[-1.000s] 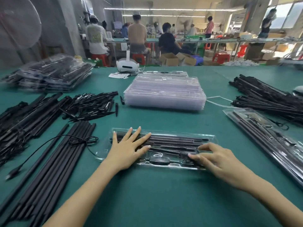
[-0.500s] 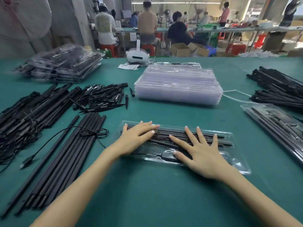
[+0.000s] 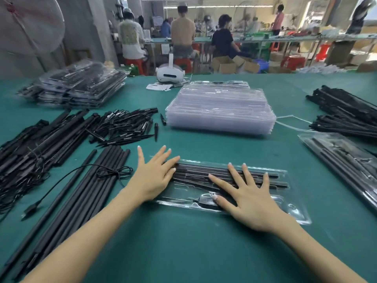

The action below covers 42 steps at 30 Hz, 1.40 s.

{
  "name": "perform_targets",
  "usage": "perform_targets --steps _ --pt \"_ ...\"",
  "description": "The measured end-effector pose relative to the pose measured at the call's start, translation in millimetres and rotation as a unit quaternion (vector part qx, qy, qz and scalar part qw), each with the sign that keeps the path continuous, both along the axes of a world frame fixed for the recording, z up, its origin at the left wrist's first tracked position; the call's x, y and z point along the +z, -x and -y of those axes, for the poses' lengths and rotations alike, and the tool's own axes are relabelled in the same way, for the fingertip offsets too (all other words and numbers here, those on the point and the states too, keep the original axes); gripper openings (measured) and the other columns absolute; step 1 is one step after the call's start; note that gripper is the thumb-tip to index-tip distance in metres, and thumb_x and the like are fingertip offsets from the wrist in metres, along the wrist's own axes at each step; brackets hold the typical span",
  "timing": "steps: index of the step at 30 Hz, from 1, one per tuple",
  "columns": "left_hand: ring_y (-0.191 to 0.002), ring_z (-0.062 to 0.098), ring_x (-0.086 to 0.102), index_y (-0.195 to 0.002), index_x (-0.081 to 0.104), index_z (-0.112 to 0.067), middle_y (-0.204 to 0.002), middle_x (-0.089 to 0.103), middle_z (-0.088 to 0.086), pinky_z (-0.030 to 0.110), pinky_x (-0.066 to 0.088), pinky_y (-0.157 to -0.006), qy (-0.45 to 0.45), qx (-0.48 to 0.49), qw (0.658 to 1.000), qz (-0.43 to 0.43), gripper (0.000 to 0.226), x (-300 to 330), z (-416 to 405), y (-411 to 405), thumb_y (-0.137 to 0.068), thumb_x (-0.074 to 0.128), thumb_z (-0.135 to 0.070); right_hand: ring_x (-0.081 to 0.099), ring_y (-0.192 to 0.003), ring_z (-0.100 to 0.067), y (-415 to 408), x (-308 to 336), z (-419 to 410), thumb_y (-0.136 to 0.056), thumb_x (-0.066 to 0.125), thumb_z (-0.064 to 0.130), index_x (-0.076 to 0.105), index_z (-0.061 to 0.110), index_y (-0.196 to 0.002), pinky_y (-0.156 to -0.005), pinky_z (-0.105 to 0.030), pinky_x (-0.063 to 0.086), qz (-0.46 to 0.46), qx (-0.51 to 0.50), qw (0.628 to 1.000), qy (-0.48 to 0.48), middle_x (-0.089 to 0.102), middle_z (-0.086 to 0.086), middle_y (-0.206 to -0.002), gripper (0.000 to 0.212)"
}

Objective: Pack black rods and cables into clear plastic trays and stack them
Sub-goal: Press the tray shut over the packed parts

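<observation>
Head view shows the left hand (image 3: 152, 176) and right hand (image 3: 247, 198), fingers straight and spread, pressing flat on the clear plastic tray (image 3: 293, 210) of thin black rods (image 3: 204, 172) lying on the green surface (image 3: 183, 248). Uneven pressure could likely pop a rod loose or skew the lid.

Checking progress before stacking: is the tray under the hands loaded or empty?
Loaded. Black rods lie along the clear tray, with a cable part at its near edge; left hand and right hand press flat.
</observation>
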State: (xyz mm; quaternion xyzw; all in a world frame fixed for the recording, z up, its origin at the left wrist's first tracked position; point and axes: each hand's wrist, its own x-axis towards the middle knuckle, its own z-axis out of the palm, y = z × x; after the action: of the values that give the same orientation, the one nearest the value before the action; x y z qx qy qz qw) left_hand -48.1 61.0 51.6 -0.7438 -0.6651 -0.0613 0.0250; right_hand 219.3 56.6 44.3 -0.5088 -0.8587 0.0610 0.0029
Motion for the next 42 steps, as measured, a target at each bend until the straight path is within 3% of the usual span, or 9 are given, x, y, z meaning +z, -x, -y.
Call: perform_targets --steps 7,15,18,22,26,33,35,39,42 --pt "-0.146 0.004 0.008 -0.148 0.024 -0.038 -0.157 0.016 -0.016 0.040 -0.001 -0.119 -0.005 -0.180 0.976 0.119 0.046 6.4 18.8 -107.1 -0.102 0.031 -0.036 -0.023 -0.144 -0.025 -1.9 -4.1 -2.4 -0.083 0.003 0.070 -0.001 0.049 -0.146 -0.108 -0.068 -0.008 0.034 -0.011 0.999 -0.006 -0.020 0.009 -0.158 0.067" --pt "-0.146 0.006 -0.004 -0.152 0.008 -0.032 -0.159 0.005 -0.015 0.040 -0.008 -0.119 0.042 -0.145 0.977 0.151 0.049 0.2 8.4 -124.8 -0.104 0.020 -0.032 -0.026 -0.142 -0.019 -3.7 -7.2 -6.0 -0.095 0.008 0.043 -0.031 0.024 -0.140 -0.115 -0.048 -0.015 -0.007 -0.007 1.000 -0.004 -0.023 0.008 -0.156 0.062" --pt "-0.146 0.005 -0.008 -0.148 -0.012 -0.037 -0.158 -0.005 -0.017 0.041 -0.010 -0.118 0.041 -0.141 0.980 0.136 0.055 -11.1 3.8 -130.1 -0.103 0.018 -0.041 0.001 -0.146 -0.014 -5.7 5.9 -6.8 -0.092 0.030 0.010 0.009 0.018 -0.151 -0.120 -0.036 -0.004 -0.227 -0.003 0.970 0.083 0.009 0.003 -0.158 0.063" --pt "-0.146 0.006 -0.011 -0.147 -0.011 -0.044 -0.159 -0.008 -0.013 0.040 -0.014 -0.117 0.030 -0.142 0.987 0.065 0.056 -22.2 -0.9 -128.3 -0.099 0.016 -0.054 0.054 -0.118 -0.009 -40.7 32.7 3.6 -0.089 0.040 -0.013 0.056 0.018 -0.117 -0.094 -0.010 0.040 -0.567 -0.136 0.798 0.151 0.060 0.000 -0.124 0.044" --pt "-0.145 0.004 -0.013 -0.147 0.000 -0.050 -0.158 -0.009 -0.015 0.039 -0.018 -0.115 0.030 -0.139 0.987 0.069 0.051 -23.8 -2.8 -131.2 -0.098 0.013 -0.055 0.058 -0.073 -0.001 -114.3 31.3 13.6 -0.093 0.058 0.025 0.062 0.024 -0.083 -0.061 -0.016 0.041 -0.326 -0.295 0.888 -0.139 0.065 0.012 -0.077 0.011" --pt "-0.145 0.005 -0.014 -0.148 -0.002 -0.046 -0.158 -0.011 -0.014 0.041 -0.014 -0.117 0.030 -0.133 0.989 0.065 0.049 -19.4 -0.5 -133.6 -0.102 0.013 -0.047 0.047 -0.059 -0.011 -110.9 25.9 18.6 -0.089 0.059 0.045 0.055 0.013 -0.067 -0.054 -0.024 0.034 -0.170 -0.286 0.938 0.094 0.056 0.002 -0.062 0.039" --pt "-0.145 0.005 -0.015 -0.148 -0.004 -0.045 -0.158 -0.011 -0.015 0.041 -0.014 -0.117 0.023 -0.133 0.988 0.072 0.049 -17.2 1.2 -133.3 -0.102 0.014 -0.046 0.047 -0.052 -0.012 -113.8 33.8 15.0 -0.088 0.064 0.036 0.063 0.008 -0.068 -0.053 -0.022 0.036 -0.258 -0.306 0.901 0.166 0.055 -0.001 -0.057 0.034" --pt "-0.144 0.004 -0.016 -0.147 -0.008 -0.044 -0.158 -0.011 -0.015 0.040 -0.016 -0.117 0.021 -0.132 0.988 0.082 0.051 -15.0 1.2 -132.6 -0.102 0.015 -0.045 0.057 -0.040 -0.014 -114.4 44.8 17.2 -0.085 0.066 0.000 0.060 -0.010 -0.079 -0.043 -0.019 0.049 -0.518 -0.356 0.685 0.367 0.060 -0.014 -0.056 0.013" --pt "-0.144 0.004 -0.015 -0.148 -0.008 -0.043 -0.158 -0.010 -0.015 0.039 -0.017 -0.116 0.027 -0.131 0.987 0.084 0.051 -14.1 0.5 -132.7 -0.103 0.016 -0.044 0.067 -0.050 -0.025 -114.3 46.1 16.5 -0.082 0.067 -0.002 0.062 -0.014 -0.082 -0.045 -0.023 0.055 -0.543 -0.368 0.644 0.395 0.060 -0.023 -0.064 0.013"
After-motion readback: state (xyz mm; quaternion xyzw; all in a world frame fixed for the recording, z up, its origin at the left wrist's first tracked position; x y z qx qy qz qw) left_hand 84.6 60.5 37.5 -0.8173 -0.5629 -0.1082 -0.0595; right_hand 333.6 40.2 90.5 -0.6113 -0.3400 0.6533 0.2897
